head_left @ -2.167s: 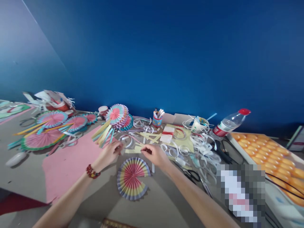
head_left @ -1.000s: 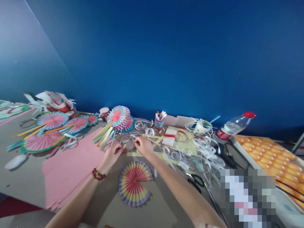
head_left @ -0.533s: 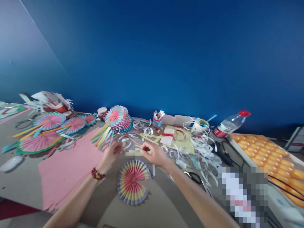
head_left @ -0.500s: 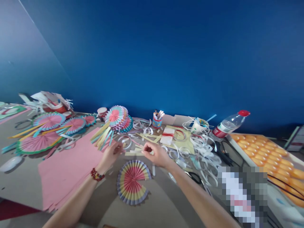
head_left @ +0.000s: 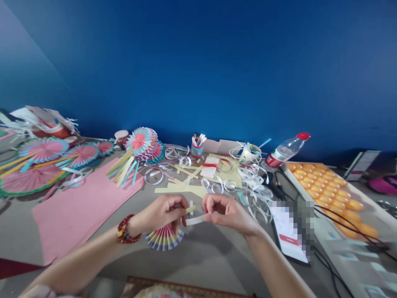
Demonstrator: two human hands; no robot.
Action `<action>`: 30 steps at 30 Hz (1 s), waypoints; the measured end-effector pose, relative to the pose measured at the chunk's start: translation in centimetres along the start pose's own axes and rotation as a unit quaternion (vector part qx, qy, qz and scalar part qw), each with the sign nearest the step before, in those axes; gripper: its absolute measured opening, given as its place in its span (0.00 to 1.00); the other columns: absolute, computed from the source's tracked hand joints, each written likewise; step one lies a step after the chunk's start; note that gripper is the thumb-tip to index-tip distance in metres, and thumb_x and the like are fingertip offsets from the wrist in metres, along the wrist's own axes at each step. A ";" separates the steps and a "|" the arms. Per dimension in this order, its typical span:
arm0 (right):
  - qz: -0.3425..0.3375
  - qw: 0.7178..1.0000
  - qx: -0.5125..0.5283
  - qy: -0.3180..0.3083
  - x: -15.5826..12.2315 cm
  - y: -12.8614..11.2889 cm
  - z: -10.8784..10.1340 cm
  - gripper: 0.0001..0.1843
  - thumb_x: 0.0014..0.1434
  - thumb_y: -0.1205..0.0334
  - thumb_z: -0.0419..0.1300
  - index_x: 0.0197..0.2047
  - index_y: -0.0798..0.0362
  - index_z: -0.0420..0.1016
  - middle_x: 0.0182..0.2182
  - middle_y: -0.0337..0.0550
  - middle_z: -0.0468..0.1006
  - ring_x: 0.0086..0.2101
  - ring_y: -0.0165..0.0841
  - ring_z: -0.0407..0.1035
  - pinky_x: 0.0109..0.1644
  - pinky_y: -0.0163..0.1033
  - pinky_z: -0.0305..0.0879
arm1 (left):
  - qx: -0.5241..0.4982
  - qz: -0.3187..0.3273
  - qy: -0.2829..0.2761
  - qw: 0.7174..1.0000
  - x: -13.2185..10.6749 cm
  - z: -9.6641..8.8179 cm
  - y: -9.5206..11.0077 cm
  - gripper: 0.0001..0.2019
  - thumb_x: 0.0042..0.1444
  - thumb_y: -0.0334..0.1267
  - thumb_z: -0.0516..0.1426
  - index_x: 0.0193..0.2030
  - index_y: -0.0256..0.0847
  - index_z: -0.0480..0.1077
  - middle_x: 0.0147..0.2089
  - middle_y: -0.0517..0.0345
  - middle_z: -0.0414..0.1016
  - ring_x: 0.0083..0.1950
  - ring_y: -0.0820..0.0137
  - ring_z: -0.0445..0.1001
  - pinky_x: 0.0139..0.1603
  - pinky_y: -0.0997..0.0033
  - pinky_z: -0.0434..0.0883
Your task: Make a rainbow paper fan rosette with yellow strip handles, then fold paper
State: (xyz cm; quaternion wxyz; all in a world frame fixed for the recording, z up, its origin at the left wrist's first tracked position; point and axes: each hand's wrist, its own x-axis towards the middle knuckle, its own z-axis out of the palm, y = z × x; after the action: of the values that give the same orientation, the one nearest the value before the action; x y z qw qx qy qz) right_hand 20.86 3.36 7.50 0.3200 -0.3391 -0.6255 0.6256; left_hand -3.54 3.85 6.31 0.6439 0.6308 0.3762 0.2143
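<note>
My left hand [head_left: 161, 213], with a red bead bracelet at the wrist, is raised above the table and pinches a thin yellow paper strip [head_left: 190, 209]. My right hand [head_left: 225, 209] is level with it and pinches one end of a white strip [head_left: 194, 220] that runs between both hands. Below my left hand lies a pleated rainbow paper fan [head_left: 163, 239], partly hidden by the hand. Yellow paper scraps [head_left: 182, 189] lie just beyond my hands.
A pink sheet [head_left: 77, 207] lies at left, with finished fans [head_left: 40, 150] and a fan stack [head_left: 143, 143] behind it. White curled strips [head_left: 254, 182], a pen cup [head_left: 196, 148], a water bottle [head_left: 283, 152], a phone [head_left: 288, 229] and an orange bubbled tray [head_left: 331, 190] fill the right.
Both hands have lifted off the table and come toward me with the strips pinched between them. The view has shifted rightwards and the left hand now hides part of the rainbow fan.
</note>
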 end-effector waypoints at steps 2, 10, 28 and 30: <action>-0.005 1.000 -0.015 0.014 -0.6 0.3 0.0 0.20 0.54 0.50 0.68 0.25 0.52 0.64 0.30 0.38 0.69 0.31 0.30 0.62 0.35 0.35 0.57 | 0.000 -0.012 -0.022 1.000 0.2 0.6 0.4 0.08 0.62 0.42 0.54 0.37 0.40 0.67 0.30 0.57 0.80 0.22 0.74 0.75 0.22 0.79 0.68; 0.010 0.998 0.007 0.059 -1.9 1.3 0.0 0.19 0.53 0.53 0.69 0.26 0.52 0.63 0.29 0.38 0.68 0.29 0.29 0.60 0.33 0.34 0.55 | -0.023 -0.031 -0.064 0.997 0.8 1.6 0.7 0.03 0.60 0.36 0.52 0.38 0.40 0.65 0.34 0.55 0.81 0.22 0.76 0.73 0.21 0.81 0.64; -0.020 0.976 0.143 0.163 -2.4 2.1 1.0 0.19 0.51 0.57 0.71 0.25 0.51 0.62 0.26 0.36 0.68 0.24 0.27 0.59 0.28 0.33 0.53 | 0.209 0.078 0.010 0.975 1.0 1.8 1.0 0.06 0.61 0.32 0.53 0.37 0.39 0.72 0.31 0.60 0.78 0.30 0.73 0.77 0.35 0.77 0.68; -0.024 0.970 0.167 0.176 -2.3 2.2 1.1 0.19 0.51 0.58 0.71 0.25 0.51 0.63 0.25 0.35 0.68 0.24 0.27 0.60 0.28 0.33 0.54 | 0.251 0.103 0.037 0.962 0.9 1.9 1.0 0.06 0.61 0.31 0.54 0.37 0.39 0.72 0.31 0.60 0.78 0.31 0.73 0.76 0.36 0.77 0.67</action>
State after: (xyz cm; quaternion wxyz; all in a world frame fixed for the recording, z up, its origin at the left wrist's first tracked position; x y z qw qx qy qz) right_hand 21.35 0.82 5.34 0.4920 -0.3708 -0.4541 0.6437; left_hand -1.34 3.46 6.96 0.4253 0.7989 0.3746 0.2016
